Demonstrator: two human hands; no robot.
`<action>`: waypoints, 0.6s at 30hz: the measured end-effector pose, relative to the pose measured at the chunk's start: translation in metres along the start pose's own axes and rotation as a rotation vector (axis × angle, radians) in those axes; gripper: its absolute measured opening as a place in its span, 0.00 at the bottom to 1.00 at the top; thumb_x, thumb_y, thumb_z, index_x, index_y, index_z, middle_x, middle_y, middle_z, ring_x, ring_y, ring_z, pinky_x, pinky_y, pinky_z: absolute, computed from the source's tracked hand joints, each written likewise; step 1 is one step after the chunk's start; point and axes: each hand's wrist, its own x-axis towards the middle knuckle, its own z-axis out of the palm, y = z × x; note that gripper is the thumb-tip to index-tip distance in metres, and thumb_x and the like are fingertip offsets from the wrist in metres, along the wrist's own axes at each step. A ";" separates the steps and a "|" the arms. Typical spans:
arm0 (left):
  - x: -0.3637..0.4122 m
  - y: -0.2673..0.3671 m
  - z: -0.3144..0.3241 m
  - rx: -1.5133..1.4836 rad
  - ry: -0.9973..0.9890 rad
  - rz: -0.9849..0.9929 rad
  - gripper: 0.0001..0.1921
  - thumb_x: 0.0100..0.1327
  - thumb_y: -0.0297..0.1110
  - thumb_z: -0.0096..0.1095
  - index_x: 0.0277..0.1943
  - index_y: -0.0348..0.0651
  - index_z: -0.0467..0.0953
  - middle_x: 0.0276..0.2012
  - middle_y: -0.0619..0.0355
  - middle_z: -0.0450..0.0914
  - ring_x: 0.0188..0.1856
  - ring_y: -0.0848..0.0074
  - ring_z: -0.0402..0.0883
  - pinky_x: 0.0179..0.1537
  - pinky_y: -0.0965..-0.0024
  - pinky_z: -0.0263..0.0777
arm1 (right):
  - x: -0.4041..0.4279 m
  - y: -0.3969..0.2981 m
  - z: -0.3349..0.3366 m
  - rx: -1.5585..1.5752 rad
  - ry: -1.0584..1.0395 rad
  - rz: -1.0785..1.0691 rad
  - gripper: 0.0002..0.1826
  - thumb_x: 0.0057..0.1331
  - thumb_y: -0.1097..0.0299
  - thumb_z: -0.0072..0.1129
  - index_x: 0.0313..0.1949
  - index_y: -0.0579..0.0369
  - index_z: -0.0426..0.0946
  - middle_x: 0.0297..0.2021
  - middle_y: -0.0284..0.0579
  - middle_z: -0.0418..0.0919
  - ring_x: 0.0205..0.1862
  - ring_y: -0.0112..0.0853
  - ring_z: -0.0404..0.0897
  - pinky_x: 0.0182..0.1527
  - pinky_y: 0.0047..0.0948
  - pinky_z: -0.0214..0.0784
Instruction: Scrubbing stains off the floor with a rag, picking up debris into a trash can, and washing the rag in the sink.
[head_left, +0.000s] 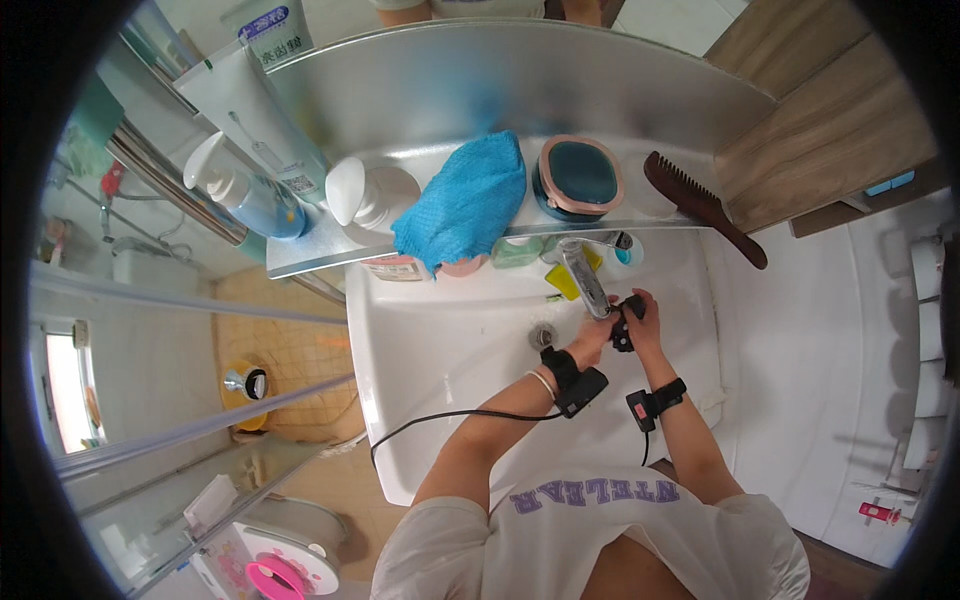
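Note:
Both hands are over the white washbasin (427, 337), just in front of the chrome faucet (585, 281). A small dark item, perhaps cloth, with pale specks (622, 335) lies bunched between them. My right hand (646, 322) grips it from the right, fingers curled over its upper part. On its other side, my left hand (596, 331) holds its edge below the spout; the fingertips are partly hidden. Black straps with small boxes and cables circle both wrists. The metal drain (543, 336) shows left of my left hand.
Above the basin, a shelf (337, 259) carries pump bottles (266, 206), a blue cloth (469, 199), a round-cornered dark green case (579, 178) and a brown comb (705, 210) jutting over the edge. A yellow sponge (562, 283) sits behind the faucet. A cable crosses the basin's left side.

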 end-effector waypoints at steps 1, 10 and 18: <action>-0.001 0.003 -0.009 0.097 0.038 0.121 0.11 0.63 0.34 0.49 0.46 0.41 0.69 0.38 0.61 0.74 0.39 0.78 0.74 0.37 0.71 0.70 | -0.008 -0.005 0.002 0.126 -0.046 -0.058 0.16 0.58 0.67 0.55 0.44 0.57 0.68 0.37 0.48 0.72 0.40 0.36 0.73 0.44 0.30 0.65; -0.016 0.013 -0.004 0.211 0.190 -0.009 0.12 0.63 0.38 0.51 0.34 0.37 0.70 0.28 0.60 0.72 0.28 0.76 0.70 0.29 0.69 0.66 | -0.039 -0.060 0.010 0.227 -0.034 0.100 0.13 0.63 0.62 0.49 0.32 0.62 0.71 0.25 0.39 0.74 0.28 0.27 0.71 0.33 0.27 0.64; -0.067 0.067 -0.125 -0.423 -0.029 -0.321 0.15 0.62 0.47 0.45 0.31 0.46 0.73 0.28 0.59 0.78 0.25 0.79 0.76 0.14 0.78 0.62 | 0.005 -0.035 0.003 0.753 -0.404 0.783 0.22 0.64 0.52 0.47 0.43 0.61 0.73 0.38 0.46 0.78 0.36 0.33 0.79 0.40 0.26 0.70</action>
